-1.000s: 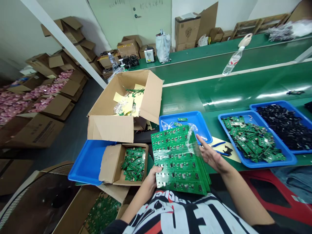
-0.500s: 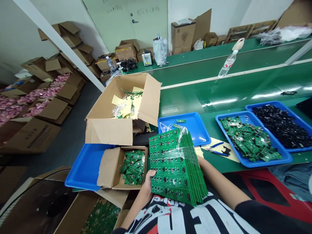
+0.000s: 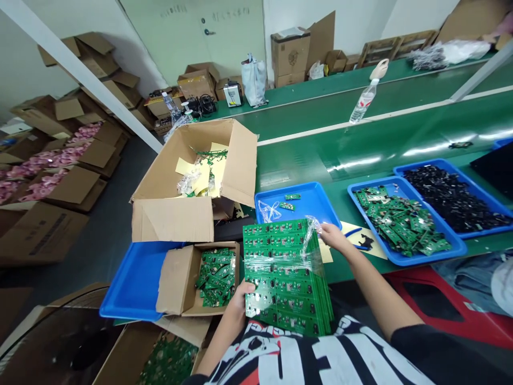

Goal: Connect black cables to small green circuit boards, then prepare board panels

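The left grip (image 3: 239,300) is clasping the green circuit-board stack (image 3: 276,283) by its left edge, while the right grip (image 3: 333,237) is pinching clear plastic film (image 3: 312,229).

Rectangular green circuit-board stack (image 3: 280,283) before you.
Past it lies a rectangular blue plastic tray (image 3: 315,202); left of that, a large open brown cardboard box (image 3: 172,220), with a small open brown cardboard box (image 3: 173,280) nearer you. To your right, a second rectangular blue plastic tray (image 3: 430,259) of loose green boards (image 3: 401,222) sits left of a third rectangular blue plastic tray (image 3: 489,230) of small black pieces (image 3: 457,198).
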Motion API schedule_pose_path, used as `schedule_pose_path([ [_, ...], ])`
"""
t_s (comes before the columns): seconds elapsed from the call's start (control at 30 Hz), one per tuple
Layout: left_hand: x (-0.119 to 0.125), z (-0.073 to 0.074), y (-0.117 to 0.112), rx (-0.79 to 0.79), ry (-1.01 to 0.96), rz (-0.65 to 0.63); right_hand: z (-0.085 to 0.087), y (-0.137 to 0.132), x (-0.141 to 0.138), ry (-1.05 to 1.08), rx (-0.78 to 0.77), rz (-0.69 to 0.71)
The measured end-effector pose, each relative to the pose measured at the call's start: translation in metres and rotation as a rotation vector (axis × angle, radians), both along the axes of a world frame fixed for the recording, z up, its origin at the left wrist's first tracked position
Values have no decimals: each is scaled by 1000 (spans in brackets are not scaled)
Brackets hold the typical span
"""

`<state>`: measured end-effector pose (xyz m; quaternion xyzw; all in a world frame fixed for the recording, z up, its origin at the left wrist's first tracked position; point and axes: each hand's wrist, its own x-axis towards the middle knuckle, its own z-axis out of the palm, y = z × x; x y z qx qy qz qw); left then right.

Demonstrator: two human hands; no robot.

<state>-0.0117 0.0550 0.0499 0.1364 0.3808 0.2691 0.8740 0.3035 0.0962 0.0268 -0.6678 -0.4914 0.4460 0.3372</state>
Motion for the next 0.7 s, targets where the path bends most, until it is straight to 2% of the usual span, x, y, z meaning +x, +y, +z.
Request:
schedule_pose_path([
  [0.13,-4,-9,2,23,83,79,31,-21,37,207,30,-156],
  [0.23,-5,-16,5,47,141,146,61,-37,55,505,133,-374],
  [0.3,-6,-20,6,65,177,184,82,-44,62,660,203,-469],
  [0.4,-5,-23,6,85,221,219,108,-51,64,711,294,-490],
  [0.53,-2,-25,3,106,281,210,132,-54,56,642,367,-467],
  [0.7,2,-28,1,94,312,166,163,-51,41,630,454,-367],
])
